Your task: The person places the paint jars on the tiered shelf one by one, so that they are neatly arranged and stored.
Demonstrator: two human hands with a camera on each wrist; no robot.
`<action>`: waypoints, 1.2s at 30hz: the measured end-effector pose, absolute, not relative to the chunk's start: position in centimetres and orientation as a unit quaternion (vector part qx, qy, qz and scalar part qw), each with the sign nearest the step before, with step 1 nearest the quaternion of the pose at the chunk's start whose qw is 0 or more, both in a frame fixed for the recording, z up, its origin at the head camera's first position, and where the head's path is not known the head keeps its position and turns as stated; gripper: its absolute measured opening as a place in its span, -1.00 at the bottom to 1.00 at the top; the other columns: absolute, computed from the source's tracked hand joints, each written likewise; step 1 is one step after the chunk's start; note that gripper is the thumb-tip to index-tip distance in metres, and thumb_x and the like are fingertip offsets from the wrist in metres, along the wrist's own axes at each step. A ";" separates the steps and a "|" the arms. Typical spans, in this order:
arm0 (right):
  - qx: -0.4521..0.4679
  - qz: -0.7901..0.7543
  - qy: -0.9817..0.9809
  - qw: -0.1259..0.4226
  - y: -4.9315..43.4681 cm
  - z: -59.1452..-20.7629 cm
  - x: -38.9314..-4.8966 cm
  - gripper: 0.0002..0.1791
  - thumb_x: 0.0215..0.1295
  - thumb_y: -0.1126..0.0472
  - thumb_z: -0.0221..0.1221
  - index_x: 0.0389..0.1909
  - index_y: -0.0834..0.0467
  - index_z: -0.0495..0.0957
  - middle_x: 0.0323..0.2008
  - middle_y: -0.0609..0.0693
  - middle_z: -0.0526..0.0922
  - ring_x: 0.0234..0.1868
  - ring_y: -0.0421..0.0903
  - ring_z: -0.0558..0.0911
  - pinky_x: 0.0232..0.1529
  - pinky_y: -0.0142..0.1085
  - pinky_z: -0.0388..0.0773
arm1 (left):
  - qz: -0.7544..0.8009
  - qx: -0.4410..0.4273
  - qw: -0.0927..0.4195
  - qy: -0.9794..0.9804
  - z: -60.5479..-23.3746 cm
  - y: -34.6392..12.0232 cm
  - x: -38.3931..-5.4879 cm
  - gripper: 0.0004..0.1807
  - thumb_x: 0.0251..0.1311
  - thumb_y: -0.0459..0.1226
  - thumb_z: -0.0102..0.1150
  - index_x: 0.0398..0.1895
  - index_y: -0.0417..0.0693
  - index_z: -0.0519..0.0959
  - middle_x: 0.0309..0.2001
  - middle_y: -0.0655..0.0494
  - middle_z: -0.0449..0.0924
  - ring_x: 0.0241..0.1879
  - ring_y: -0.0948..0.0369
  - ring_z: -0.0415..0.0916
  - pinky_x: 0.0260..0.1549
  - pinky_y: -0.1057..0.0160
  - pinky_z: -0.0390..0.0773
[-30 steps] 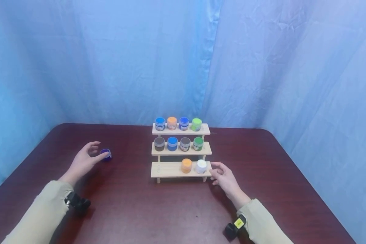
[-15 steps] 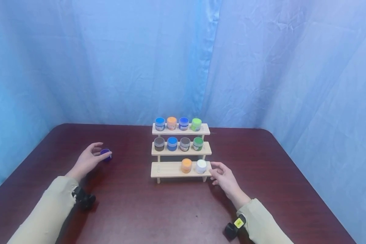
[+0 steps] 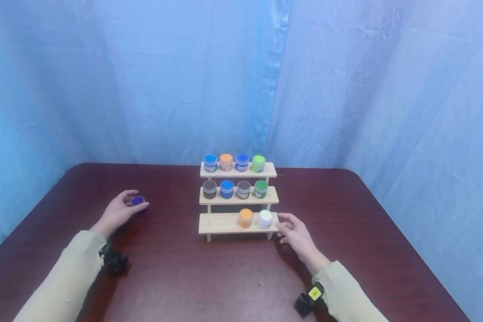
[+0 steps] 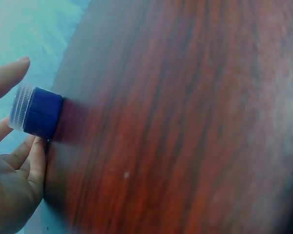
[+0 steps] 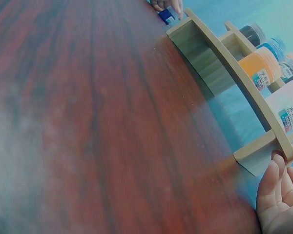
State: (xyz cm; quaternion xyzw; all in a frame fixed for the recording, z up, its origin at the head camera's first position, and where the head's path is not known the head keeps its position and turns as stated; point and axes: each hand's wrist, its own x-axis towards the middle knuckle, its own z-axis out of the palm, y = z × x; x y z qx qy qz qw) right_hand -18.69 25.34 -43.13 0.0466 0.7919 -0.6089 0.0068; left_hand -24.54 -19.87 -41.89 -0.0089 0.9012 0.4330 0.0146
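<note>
A small dark-blue paint jar (image 3: pixel 138 201) with a clear lid stands on the table at the left. My left hand (image 3: pixel 117 214) reaches around it, thumb on the near side and fingers beyond. In the left wrist view a gap shows between the thumb (image 4: pixel 12 77) and the jar's lid, while fingertips lie close by its base. A three-step wooden rack (image 3: pixel 221 224) stands at centre. My right hand (image 3: pixel 299 240) pinches the right end of its bottom shelf, beside a white jar (image 3: pixel 265 219). An orange jar (image 3: pixel 245 218) stands left of the white one.
Rows of colored jars fill most of the rack's middle shelf (image 3: pixel 274 197) and top shelf (image 3: pixel 270 170). The left part of the bottom shelf is bare wood. Dark red-brown table (image 3: pixel 193 281) surrounds the rack, and blue curtains (image 3: pixel 177 80) hang behind it.
My left hand has moved slightly right, its thumb and fingers coming further around the blue jar. The right hand stays at the rack's end.
</note>
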 end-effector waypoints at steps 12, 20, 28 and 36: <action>0.048 -0.612 0.789 0.005 25.3 -43.1 -18.8 -0.58 0.27 0.35 0.05 0.15 0.30 0.34 -0.45 -0.09 0.57 -0.46 -0.19 0.48 -0.53 -0.43 0.49 | 0.393 0.008 -0.005 0.920 -42.5 -19.8 -24.8 -0.33 0.20 -0.09 0.12 0.25 -0.33 0.22 0.18 -0.44 0.29 0.16 -0.27 0.29 0.11 -0.18 0.37; 0.051 -0.616 0.786 0.007 25.3 -43.1 -18.8 -0.58 0.27 0.36 0.05 0.16 0.29 0.35 -0.46 -0.11 0.56 -0.47 -0.18 0.49 -0.53 -0.43 0.49 | 0.375 0.012 -0.018 0.927 -42.6 -19.8 -24.6 -0.41 0.18 -0.17 0.16 0.17 -0.38 0.30 0.08 -0.46 0.39 0.05 -0.23 0.38 0.06 -0.17 0.40; 0.051 -0.614 0.787 0.003 25.3 -43.1 -18.8 -0.59 0.27 0.35 0.05 0.16 0.29 0.35 -0.45 -0.10 0.57 -0.46 -0.19 0.49 -0.52 -0.43 0.49 | 0.381 0.013 -0.020 0.924 -42.4 -19.8 -24.2 -0.41 0.17 -0.17 0.17 0.16 -0.37 0.32 0.08 -0.44 0.40 0.08 -0.23 0.38 0.07 -0.16 0.40; 0.052 -0.614 0.787 0.003 25.3 -43.2 -18.8 -0.58 0.28 0.35 0.05 0.16 0.29 0.35 -0.45 -0.10 0.57 -0.46 -0.20 0.49 -0.52 -0.43 0.50 | 0.384 0.013 -0.023 0.923 -42.6 -20.0 -24.0 -0.40 0.16 -0.13 0.19 0.17 -0.34 0.34 0.08 -0.41 0.41 0.06 -0.20 0.40 0.04 -0.14 0.45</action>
